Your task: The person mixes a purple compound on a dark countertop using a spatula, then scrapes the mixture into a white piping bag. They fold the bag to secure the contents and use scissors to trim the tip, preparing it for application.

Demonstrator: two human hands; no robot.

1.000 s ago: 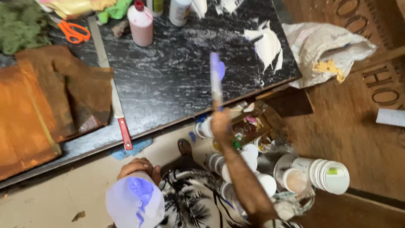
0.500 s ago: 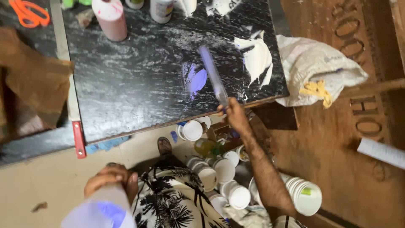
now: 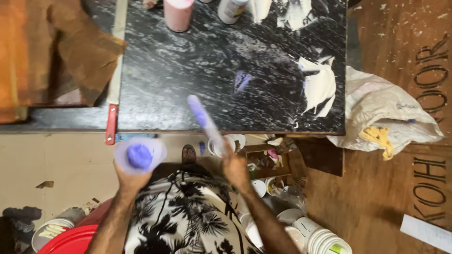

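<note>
The left hand is closed round a clear cup of purple paint, held level. The right hand grips a paint-tipped stick angled over the dark surface, just ahead. Keeping the cup close under the stick should limit drips.

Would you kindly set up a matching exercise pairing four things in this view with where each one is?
Things:
1. clear cup of purple paint
2. paint-tipped stick
3. pink bottle
4. crumpled white bag

Places:
A. far edge of the black table
B. in the right hand
C. on the wooden floor, right of the table
D. in the left hand

Pairs: 1-D, 2-B, 3-A, 4-C
</note>
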